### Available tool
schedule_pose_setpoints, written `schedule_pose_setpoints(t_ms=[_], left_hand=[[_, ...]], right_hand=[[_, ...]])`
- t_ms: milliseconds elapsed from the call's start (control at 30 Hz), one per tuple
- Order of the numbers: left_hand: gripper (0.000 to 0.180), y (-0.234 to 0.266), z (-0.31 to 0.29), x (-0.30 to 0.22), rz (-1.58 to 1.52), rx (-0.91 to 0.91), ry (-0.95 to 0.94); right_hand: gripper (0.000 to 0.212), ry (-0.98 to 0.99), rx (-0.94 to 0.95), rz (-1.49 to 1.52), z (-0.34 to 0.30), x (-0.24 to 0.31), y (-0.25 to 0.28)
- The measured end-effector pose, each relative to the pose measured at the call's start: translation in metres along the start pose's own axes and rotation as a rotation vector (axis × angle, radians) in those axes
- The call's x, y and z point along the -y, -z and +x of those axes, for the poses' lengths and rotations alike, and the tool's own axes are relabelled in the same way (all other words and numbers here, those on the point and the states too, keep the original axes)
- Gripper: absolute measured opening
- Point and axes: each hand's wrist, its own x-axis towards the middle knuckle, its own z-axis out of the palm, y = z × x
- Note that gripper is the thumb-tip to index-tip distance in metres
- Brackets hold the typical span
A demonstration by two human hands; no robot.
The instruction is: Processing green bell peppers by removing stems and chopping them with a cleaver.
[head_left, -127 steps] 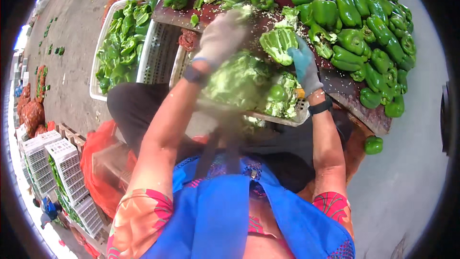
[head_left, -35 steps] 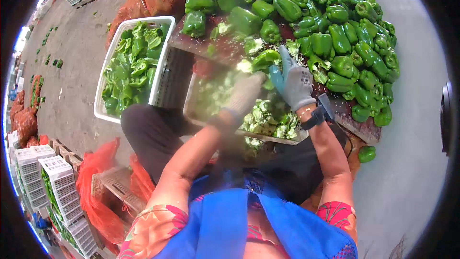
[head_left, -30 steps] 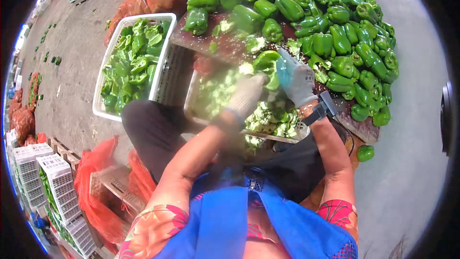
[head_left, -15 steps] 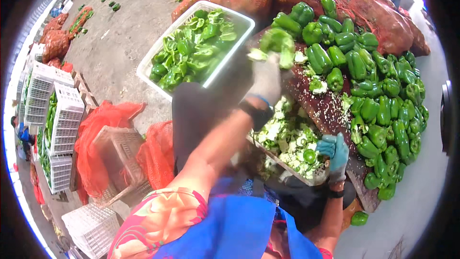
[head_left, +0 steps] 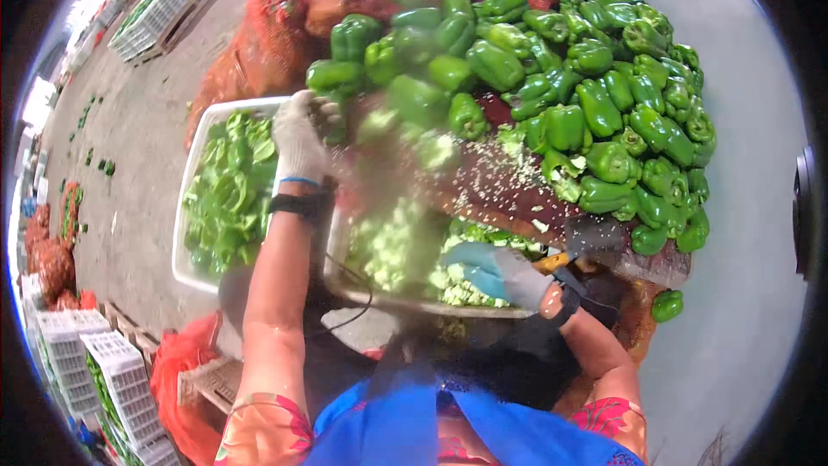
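Note:
My left hand (head_left: 302, 138), in a pale glove, is beside the right rim of a white tray (head_left: 185, 216) of opened green pepper pieces (head_left: 228, 194). Its fingers curl against a dark green bell pepper (head_left: 337, 125), mostly hidden by the hand. My right hand (head_left: 498, 274), in a grey-blue glove, is over a shallow crate (head_left: 431, 306) of pale pepper cores and seeds (head_left: 388, 246). Its fingers are pressed together, and whatever they may hold is hidden. By the right wrist are a yellow handle (head_left: 554, 262) and a grey flat blade (head_left: 593, 235).
A heap of whole green bell peppers (head_left: 595, 108) covers the far part of a dark red board (head_left: 509, 181) strewn with seeds. Red mesh sacks (head_left: 250, 60) stand behind. White crates (head_left: 121, 380) and red netting (head_left: 185, 380) lie at left. One pepper (head_left: 667, 305) sits apart at right.
The view has swung to the right. My left hand, which held an opened pepper over the board, is now beside the tray. My right hand has moved from the crate's corner to over the cores.

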Motion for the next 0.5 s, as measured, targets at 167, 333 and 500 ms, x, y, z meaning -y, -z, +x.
schedule_pose_setpoints(t_ms=[167, 333, 500], left_hand=[[0.036, -0.118, -0.006, 0.042, 0.721, 0.481, -0.409], [0.061, -0.198, 0.023, 0.089, 1.469, 0.719, -1.339], [0.043, -0.243, 0.041, 0.121, 1.7, 0.839, -1.217]], right_hand=[[0.036, -0.223, 0.119, 0.001, 0.019, -0.005, 0.005], [0.029, -0.049, 0.018, 0.08, 0.017, -0.034, 0.012], [0.037, -0.058, -0.318, 0.391, 0.017, -0.042, 0.046]])
